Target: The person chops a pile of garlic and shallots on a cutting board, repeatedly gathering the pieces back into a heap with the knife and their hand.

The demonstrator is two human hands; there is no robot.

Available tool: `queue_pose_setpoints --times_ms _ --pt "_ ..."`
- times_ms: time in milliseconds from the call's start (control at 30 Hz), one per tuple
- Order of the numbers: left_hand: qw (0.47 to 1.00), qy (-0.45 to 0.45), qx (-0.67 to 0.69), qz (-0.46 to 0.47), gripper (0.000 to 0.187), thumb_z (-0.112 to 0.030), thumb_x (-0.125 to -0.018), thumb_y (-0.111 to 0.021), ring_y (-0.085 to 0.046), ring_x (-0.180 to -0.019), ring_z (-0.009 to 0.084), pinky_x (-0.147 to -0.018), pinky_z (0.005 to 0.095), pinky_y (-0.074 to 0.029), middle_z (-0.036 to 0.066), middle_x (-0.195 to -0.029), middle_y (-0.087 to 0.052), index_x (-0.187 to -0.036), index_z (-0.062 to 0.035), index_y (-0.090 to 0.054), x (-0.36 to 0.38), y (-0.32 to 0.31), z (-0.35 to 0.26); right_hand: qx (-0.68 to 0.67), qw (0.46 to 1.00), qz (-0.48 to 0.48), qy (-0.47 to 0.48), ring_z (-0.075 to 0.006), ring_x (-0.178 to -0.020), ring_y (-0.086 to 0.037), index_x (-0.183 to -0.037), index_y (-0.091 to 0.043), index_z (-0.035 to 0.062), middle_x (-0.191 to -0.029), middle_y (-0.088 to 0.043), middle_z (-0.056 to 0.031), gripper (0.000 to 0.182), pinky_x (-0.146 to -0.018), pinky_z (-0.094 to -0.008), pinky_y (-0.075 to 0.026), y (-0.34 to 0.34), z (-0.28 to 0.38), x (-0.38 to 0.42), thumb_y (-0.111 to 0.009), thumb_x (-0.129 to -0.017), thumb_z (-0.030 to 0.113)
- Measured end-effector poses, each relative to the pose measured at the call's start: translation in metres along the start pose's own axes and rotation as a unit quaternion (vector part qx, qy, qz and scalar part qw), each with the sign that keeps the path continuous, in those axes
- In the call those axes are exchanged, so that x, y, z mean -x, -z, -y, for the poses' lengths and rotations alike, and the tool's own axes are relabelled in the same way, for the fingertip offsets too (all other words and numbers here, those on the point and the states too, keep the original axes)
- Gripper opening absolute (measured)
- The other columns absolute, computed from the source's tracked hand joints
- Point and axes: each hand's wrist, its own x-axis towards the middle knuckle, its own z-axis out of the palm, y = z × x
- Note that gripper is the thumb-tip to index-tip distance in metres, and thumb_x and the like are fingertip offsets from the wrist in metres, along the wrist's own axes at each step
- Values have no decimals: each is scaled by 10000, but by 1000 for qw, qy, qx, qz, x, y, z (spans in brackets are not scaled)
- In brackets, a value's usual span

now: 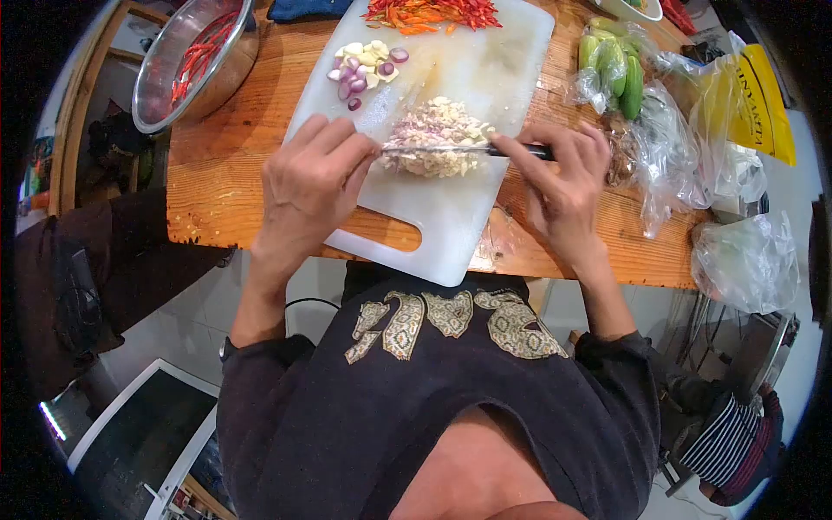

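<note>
A knife (438, 150) lies level across a heap of finely chopped garlic and shallot (442, 121), its thin blade seen nearly edge-on. My right hand (565, 178) grips the black handle. At the other end, the closed fingers of my left hand (314, 173) pinch the blade near its tip. Under the heap is a white cutting board (433, 221) with a handle slot. Farther up the board sit whole peeled garlic cloves (368, 58) and purple shallots (354, 85). Cut red and orange chillies (431, 13) are piled at its far end.
A steel bowl (241, 74) holding red chillies stands at the wooden table's (212, 191) left edge. Bagged green vegetables (614, 65), clear plastic bags (667, 147) and a yellow package (763, 104) crowd the right side. A person in a striped top (728, 442) shows at lower right.
</note>
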Motion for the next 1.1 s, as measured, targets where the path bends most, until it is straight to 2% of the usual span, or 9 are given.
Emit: queue_pose_setpoints --times_ms 167,333,433,467,567,600,700,833,1100 --pt "999 44 14 -14 147 -47 -763 -792 -614 -792 260 -663 389 -503 56 -827 -616 -869 -85 -697 20 -25 4 0 999 37 13 -236 -1037 -583 -1234 -741 249 -1087 -627 -21 556 -1099 -528 -360 -27 -8 5 -750 -712 61" --pt "997 57 23 -50 166 -38 -744 -791 -603 -788 234 -640 379 -508 36 -806 -578 -844 -92 -670 22 -26 -3 5 999 31 28 -220 -1011 -600 -1225 -748 250 -1049 -636 -13 510 -1139 -528 -329 -16 -11 -9 -777 -732 124" --pt "994 92 33 -52 153 -28 -757 -799 -612 -778 268 -657 384 -496 65 -792 -612 -875 -70 -710 29 -7 -20 22 997 44 57 -209 -988 -607 -1216 -756 248 -1029 -643 -8 477 -1156 -524 -306 7 -1 -27 -762 -755 127" --pt "994 88 32 -48 154 -34 -754 -795 -605 -777 256 -649 379 -500 53 -793 -598 -862 -75 -694 32 -7 -19 0 996 38 74 -229 -948 -611 -1182 -770 182 -974 -646 -31 459 -1067 -475 -368 14 5 -30 -731 -759 8" --pt "996 75 31 -34 159 -49 -748 -788 -590 -775 230 -629 369 -508 27 -792 -569 -836 -87 -662 39 -8 -15 -1 996 89 25 -231 -951 -591 -1221 -759 211 -1017 -645 -18 457 -1026 -466 -361 17 17 -7 -748 -776 106" --pt "997 68 35 -26 158 -52 -749 -788 -588 -775 228 -625 368 -508 25 -790 -567 -835 -87 -660 40 -9 -13 -9 995 98 7 -246 -924 -579 -1232 -755 197 -1014 -642 -26 499 -946 -436 -370 14 20 4 -761 -746 85" --pt "998 51 29 -14 148 -65 -758 -782 -588 -782 222 -619 366 -513 23 -786 -562 -831 -87 -655 38 -19 -8 -36 995 76 -48 -246 -924 -572 -1235 -751 193 -1019 -638 -32 539 -931 -426 -371 0 28 26 -771 -712 64" --pt "999 27 9 -19 126 -82 -773 -768 -597 -799 218 -621 365 -522 27 -790 -561 -832 -90 -657 25 -29 2 -9 997 43 -56 -243 -952 -566 -1226 -747 183 -1038 -634 -31 562 -932 -434 -373 -10 25 26 -766 -684 39" --pt "997 25 -9 -66 134 -95 -770 -787 -614 -832 223 -633 362 -524 24 -819 -591 -840 -91 -672 3 -28 -3 -15 1000 11 -15 -264 -1008 -584 -1205 -758 178 -1047 -639 -63 478 -1052 -488 -364 -10 -14 -4 -679 -764 11"
